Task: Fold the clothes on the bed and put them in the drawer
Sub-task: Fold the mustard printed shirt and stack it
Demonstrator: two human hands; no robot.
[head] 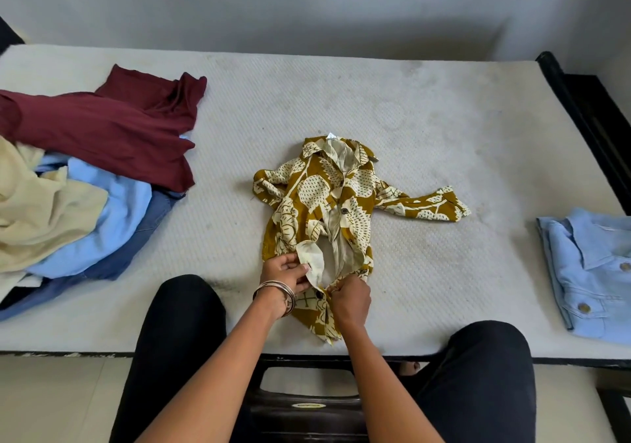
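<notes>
Step in hand: buttoning the front of the shirt (pixel 327 210) before I fold it. It lies mid-bed (pixel 426 128), near the front edge, collar away from me, hem toward me and just over the edge.

My left hand (pixel 285 272) pinches the left placket, turned back so the pale inside shows. My right hand (pixel 351 297) is curled on the opposite edge, fingers bunched on the cloth right beside a dark button (pixel 319 294). Both hands grip the shirt, nothing else.

Look of it: mustard with cream leaf print, small, long sleeves. One sleeve sticks out to the right, flat-ish; the other is crumpled under on the left. Upper buttons look done, the lower front gapes open. Body is rumpled, not squared.

Next, my guess: push that button through its hole, then flatten the body and pull both sleeves out straight. Thin floppy cloth, so it will need smoothing before any crease holds.

Still to do: pile (pixel 85 186) at left, maroon, cream, light blue and denim pieces. Folded blue shirt (pixel 594 272) sits at right. No drawer in view.
</notes>
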